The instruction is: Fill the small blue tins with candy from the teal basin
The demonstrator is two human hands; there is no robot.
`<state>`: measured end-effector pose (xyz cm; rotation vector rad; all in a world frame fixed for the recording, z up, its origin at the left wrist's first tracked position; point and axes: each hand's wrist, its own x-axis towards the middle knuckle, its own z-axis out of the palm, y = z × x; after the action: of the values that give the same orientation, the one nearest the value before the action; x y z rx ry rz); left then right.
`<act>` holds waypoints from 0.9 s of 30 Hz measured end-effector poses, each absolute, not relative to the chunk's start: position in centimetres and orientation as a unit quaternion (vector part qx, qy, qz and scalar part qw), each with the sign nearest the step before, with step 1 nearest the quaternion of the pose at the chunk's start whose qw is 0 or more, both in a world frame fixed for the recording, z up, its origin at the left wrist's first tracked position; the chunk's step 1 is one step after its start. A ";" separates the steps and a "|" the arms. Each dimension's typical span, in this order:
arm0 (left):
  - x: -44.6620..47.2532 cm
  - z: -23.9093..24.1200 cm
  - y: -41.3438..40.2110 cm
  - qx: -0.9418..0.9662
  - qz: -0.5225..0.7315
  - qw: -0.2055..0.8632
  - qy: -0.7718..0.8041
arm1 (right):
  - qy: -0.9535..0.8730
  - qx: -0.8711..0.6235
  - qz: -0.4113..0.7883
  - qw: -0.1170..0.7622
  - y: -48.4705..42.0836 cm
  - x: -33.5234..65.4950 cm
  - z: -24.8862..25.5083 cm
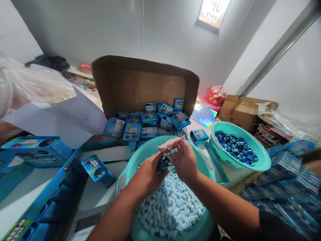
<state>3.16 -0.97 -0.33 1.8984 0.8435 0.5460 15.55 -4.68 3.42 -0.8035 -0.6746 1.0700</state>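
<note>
My left hand (pixel 152 169) is wrapped round a small dark blue candy box (pixel 162 165), mostly hidden by the fingers. My right hand (pixel 186 160) is cupped against its opening and holds several white candies (pixel 172 151). Both hands are above a turquoise basin (pixel 134 159) heaped with pale blue and white candies (pixel 173 201). On the left, a blue candy box (pixel 99 170) with a round hole in its top stands on a white scale (pixel 87 222).
Behind the basin, a cardboard carton (pixel 147 83) lies open with several blue boxes (pixel 132 131) in it. To the right stands a second turquoise basin (pixel 263 162) of shiny blue caps (pixel 234 147). A blue display tray (pixel 56 187) is at the left, with a box (pixel 37 150) on it.
</note>
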 end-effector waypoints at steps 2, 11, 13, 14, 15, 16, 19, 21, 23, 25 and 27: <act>3.2 -0.5 -0.9 0.771 0.229 0.478 0.353 | -0.311 -0.355 0.484 0.737 -4.6 15.6 3.5; 3.0 -0.5 -0.5 0.726 0.278 0.507 0.373 | -0.548 -0.414 0.320 0.652 -6.1 16.2 3.7; 2.8 -0.3 -0.4 0.694 0.301 0.519 0.397 | -0.606 -0.448 0.240 0.612 -6.3 16.8 4.1; 2.7 -0.2 -0.4 0.682 0.314 0.519 0.407 | -0.619 -0.464 0.211 0.597 -6.2 17.1 4.2; 2.6 -0.2 -0.3 0.673 0.327 0.516 0.417 | -0.626 -0.479 0.193 0.584 -6.0 17.4 4.3; 2.5 -0.2 -0.3 0.666 0.338 0.512 0.425 | -0.629 -0.492 0.183 0.573 -5.7 17.7 4.2; 2.4 -0.5 -0.1 0.659 0.358 0.500 0.434 | -0.638 -0.515 0.189 0.541 -4.7 18.4 3.7; 2.5 -0.6 -0.1 0.665 0.359 0.491 0.434 | -0.645 -0.522 0.198 0.523 -4.2 18.7 3.1; 2.5 -0.7 -0.1 0.673 0.352 0.480 0.440 | -0.657 -0.526 0.199 0.502 -4.1 18.8 2.6; 2.5 -0.8 -0.1 0.676 0.344 0.477 0.444 | -0.667 -0.529 0.186 0.490 -4.2 18.7 2.2; 2.5 -0.9 -0.1 0.676 0.343 0.481 0.441 | -0.679 -0.532 0.163 0.479 -4.4 18.4 2.1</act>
<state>2.49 -0.06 -0.92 1.6486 1.0763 0.8359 18.39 -4.44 2.06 -1.2971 -1.6572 0.3967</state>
